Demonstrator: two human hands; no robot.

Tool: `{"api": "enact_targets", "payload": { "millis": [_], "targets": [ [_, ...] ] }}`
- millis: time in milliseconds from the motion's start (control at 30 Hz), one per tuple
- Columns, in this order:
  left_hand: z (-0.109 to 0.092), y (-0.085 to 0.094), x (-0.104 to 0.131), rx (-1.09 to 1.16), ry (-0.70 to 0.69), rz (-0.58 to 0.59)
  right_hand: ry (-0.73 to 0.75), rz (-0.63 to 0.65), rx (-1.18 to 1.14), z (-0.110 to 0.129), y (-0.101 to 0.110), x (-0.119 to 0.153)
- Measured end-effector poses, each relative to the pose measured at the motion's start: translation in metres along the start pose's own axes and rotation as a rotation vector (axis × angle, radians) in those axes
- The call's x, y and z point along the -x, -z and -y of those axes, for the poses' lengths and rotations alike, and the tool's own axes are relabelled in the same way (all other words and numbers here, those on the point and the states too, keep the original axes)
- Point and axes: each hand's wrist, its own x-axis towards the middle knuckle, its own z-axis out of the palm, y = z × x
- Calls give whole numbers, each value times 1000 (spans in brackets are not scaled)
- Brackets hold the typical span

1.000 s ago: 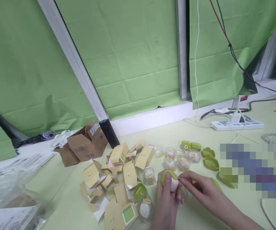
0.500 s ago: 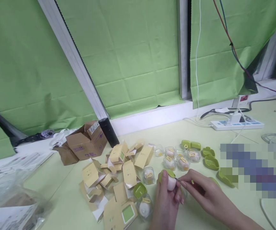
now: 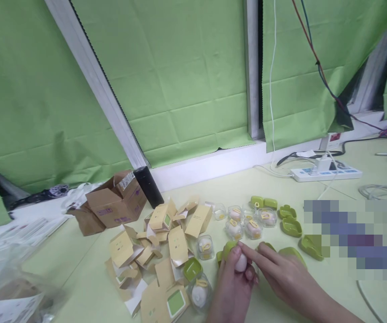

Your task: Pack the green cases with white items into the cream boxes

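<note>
My left hand is closed round a small egg-shaped white piece with a green cap on its upper part. The thumb lies along the front of it. My right hand reaches in from the right, its index fingertip against the top of this piece. Its other fingers are curled, and whatever lies in them is hidden. Green molded pieces are partly covered by the right hand. Left of my left hand stand a clear case with a white piece and yellow loop inside, and a green tray.
Several opened yellow cartons are heaped to the left. Behind my hands stand several clear cases and green shells. Farther back are a brown cardboard box, a black cylinder and a white power strip.
A thin metal tool showed in my right fingers earlier; it is no longer visible. My right index finger has come onto the top of the piece. The view has shifted slightly.
</note>
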Motion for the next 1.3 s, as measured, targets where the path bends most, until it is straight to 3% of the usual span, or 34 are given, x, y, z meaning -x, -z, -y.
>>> {"api": "enact_targets", "payload": {
  "millis": [133,267,500,633,733,833,900,1000,1100,1300],
  "targets": [
    [1,-5,1,31,12,45,46,-99,130,-1,-1,0],
    [1,-7,3,13,-6,124,27,-149,45,-1,2,-1],
    [-4,-7,5,16,27,152,-11,-117,-194,-1,3,-2],
    [-14,-6,10,-68,-17,162,-52,13,-312,-4,14,-6],
    [-19,-6,13,-263,-142,123,-217,89,-463,-9,27,-10],
    [-17,-7,14,-658,-270,39,-431,124,-572,-10,34,-16],
    [-12,-7,14,-898,-321,34,-451,182,-616,-6,34,-20],
    [-6,-7,14,-1040,-326,107,-438,228,-642,4,30,-25],
    [-7,-7,13,-1041,-276,152,-551,167,-689,7,27,-27],
    [-20,-16,-6,-915,-100,261,-924,-224,-935,-20,23,-24]
  ]
}}
